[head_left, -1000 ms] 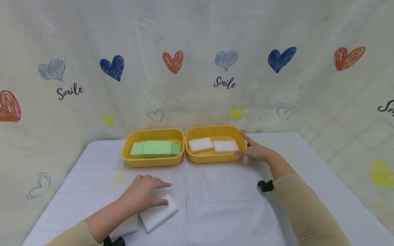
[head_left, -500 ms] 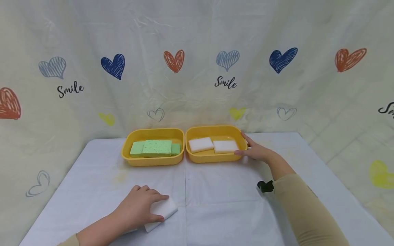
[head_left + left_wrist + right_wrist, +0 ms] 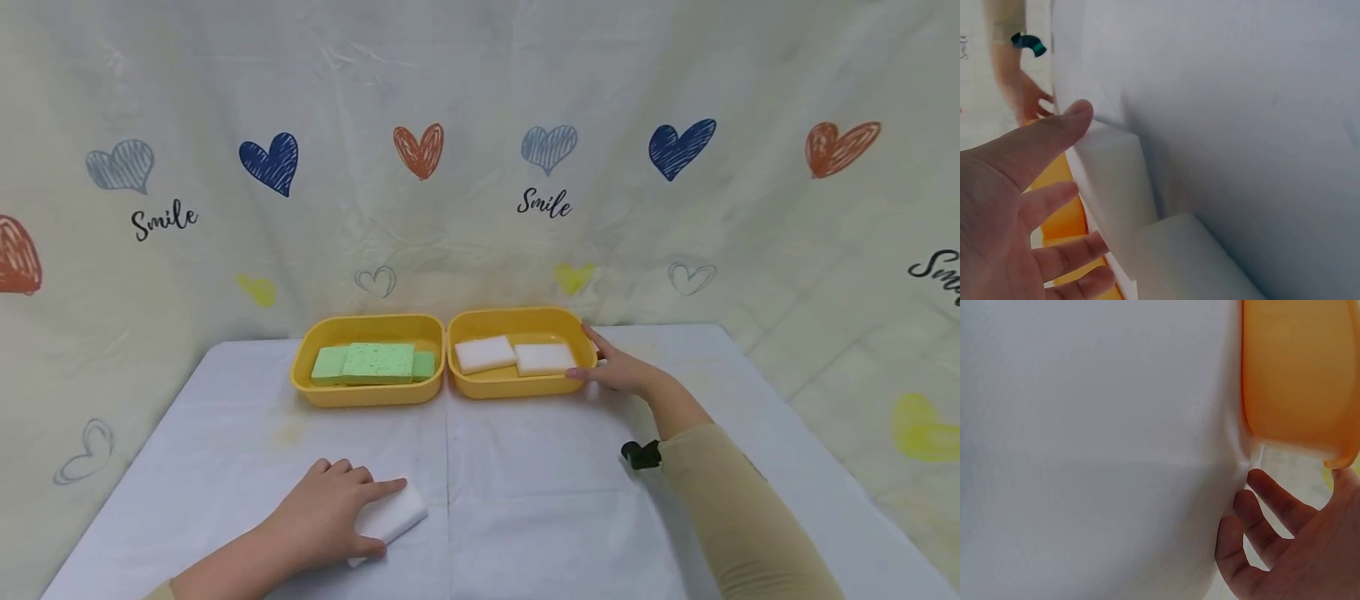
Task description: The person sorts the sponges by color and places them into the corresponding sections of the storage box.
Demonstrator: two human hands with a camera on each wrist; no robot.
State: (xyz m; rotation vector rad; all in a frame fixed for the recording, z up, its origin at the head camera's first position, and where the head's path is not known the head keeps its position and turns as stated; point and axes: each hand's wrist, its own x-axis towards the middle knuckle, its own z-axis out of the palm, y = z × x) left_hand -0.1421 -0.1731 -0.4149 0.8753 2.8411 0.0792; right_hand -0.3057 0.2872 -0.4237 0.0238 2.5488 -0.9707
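My left hand (image 3: 326, 517) is over a white sponge block (image 3: 393, 512) at the near left of the table, thumb by its near edge and index finger at its far corner. The left wrist view has the thumb tip at the upper corner of that sponge, the other fingers spread above its top. A second white sponge block (image 3: 1191, 262) lies against it, hidden under the hand in the head view. My right hand (image 3: 626, 367) holds the right end of a yellow tray (image 3: 517, 388), thumb on the near rim and index finger at the far one. Two white sponges (image 3: 543, 359) lie inside it.
Touching that tray on its left is another yellow tray (image 3: 367, 397) with several green sponges (image 3: 378, 363). Both stand at the back of the white-covered table (image 3: 525, 467), before a curtain (image 3: 480, 225) printed with hearts.
My left hand has come down and back toward me, from above the white sponge to right at its edges. The right hand stays on the tray; trays and sponges are where they were.
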